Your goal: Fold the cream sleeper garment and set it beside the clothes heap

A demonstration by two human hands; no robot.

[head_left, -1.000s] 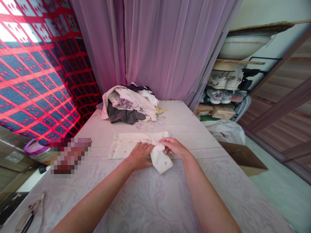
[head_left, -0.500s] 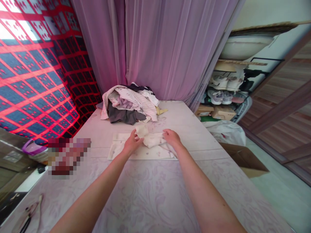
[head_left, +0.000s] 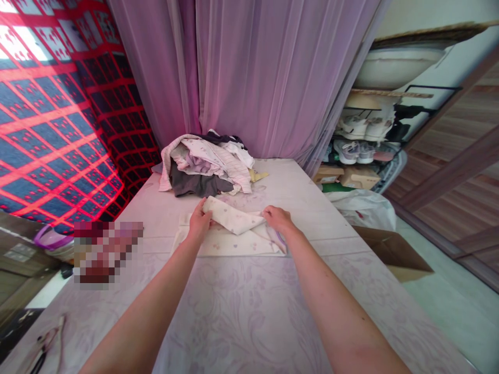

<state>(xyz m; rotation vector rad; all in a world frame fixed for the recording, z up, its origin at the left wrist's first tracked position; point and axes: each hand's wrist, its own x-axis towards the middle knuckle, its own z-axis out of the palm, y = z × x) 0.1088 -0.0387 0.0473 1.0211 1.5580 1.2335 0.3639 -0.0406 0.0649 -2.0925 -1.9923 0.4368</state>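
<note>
A cream garment with small printed motifs (head_left: 234, 245) lies partly folded flat on the table, with a purple-edged part at its right. My left hand (head_left: 199, 221) is closed on the left end of a raised sleeve-like strip of this garment, thumb toward me. At the strip's other end, my right hand (head_left: 277, 217) pinches the cloth. Between the hands the strip sags slightly above the folded layers. Which garment it is cannot be made out.
A heap of clothes (head_left: 206, 163) lies at the table's far end before a purple curtain (head_left: 265, 78). A cable (head_left: 60, 343) lies at the near left. Right of the table stand a cardboard box (head_left: 393, 249) and a rack with shoes (head_left: 353, 151).
My left hand has moved left and slightly up, drawing the bunched strip out straighter. My right hand stays nearly in place, still pinching the cloth.
</note>
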